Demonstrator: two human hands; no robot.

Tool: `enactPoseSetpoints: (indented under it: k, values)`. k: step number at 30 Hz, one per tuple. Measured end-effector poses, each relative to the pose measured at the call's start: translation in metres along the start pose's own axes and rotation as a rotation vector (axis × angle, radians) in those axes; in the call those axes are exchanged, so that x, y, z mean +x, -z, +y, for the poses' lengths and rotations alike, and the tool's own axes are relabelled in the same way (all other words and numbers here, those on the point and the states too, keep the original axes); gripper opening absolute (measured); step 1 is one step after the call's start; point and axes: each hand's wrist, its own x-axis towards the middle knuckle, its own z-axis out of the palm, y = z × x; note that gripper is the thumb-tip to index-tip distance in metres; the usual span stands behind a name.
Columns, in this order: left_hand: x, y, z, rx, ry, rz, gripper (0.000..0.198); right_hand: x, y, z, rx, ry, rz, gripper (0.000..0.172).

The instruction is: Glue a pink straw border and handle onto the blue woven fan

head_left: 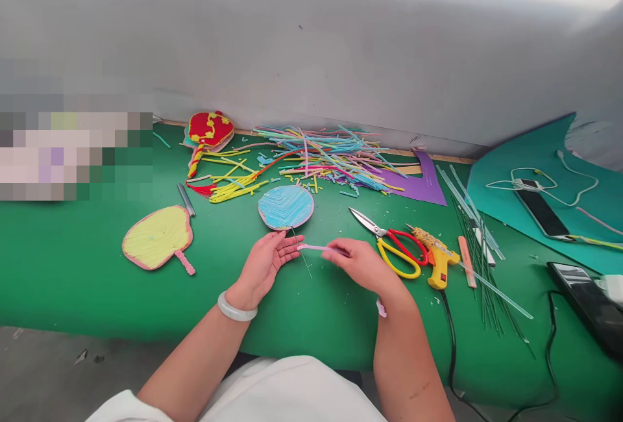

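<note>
A round blue fan-shaped panel (286,206) with a pinkish edge lies on the green table, and a thin dark wire (305,261) runs from its lower edge toward me. Palm partly up, my left hand (265,263) is just below the panel with fingers stretched out, beside the wire. My right hand (359,265) pinches a lilac pipe cleaner (316,248). The pipe cleaner's far end crosses the wire and reaches my left fingertips; whether they grip it I cannot tell. A finished-looking yellow panel (158,238) with a pink handle lies to the left.
Scissors (402,250) and a yellow hot glue gun (440,263) lie right of my hands. Green wires (487,279) and glue sticks are beyond. At the back are a pile of pipe cleaners (321,152), purple sheet (428,182) and red fan (210,130). Phones (545,209) lie far right.
</note>
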Motion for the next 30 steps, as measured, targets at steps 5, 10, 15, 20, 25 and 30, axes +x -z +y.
enactPoseSetpoints:
  k: [5,10,15,20,25,30]
  values:
    - [0.002,0.003,0.001,0.014,0.009,0.009,0.023,-0.020,0.011,-0.014,0.155,0.296,-0.460,0.025]
    - [0.005,0.005,-0.001,0.032,0.013,0.038,0.021,-0.033,0.035,-0.010,0.209,0.395,-0.598,0.032]
    - [0.006,0.002,-0.001,0.005,-0.031,0.035,0.019,-0.004,0.014,0.000,-0.025,0.061,0.326,0.052]
    - [0.002,-0.004,-0.008,-0.024,-0.021,-0.016,0.017,0.011,-0.034,-0.020,0.380,-0.105,0.074,0.044]
    - [0.001,-0.005,-0.011,-0.096,0.012,-0.050,0.017,0.002,-0.058,-0.042,0.476,-0.134,-0.177,0.022]
    - [0.002,-0.001,0.001,-0.240,-0.091,0.033,0.018,-0.010,-0.054,-0.053,0.425,-0.101,-0.202,0.023]
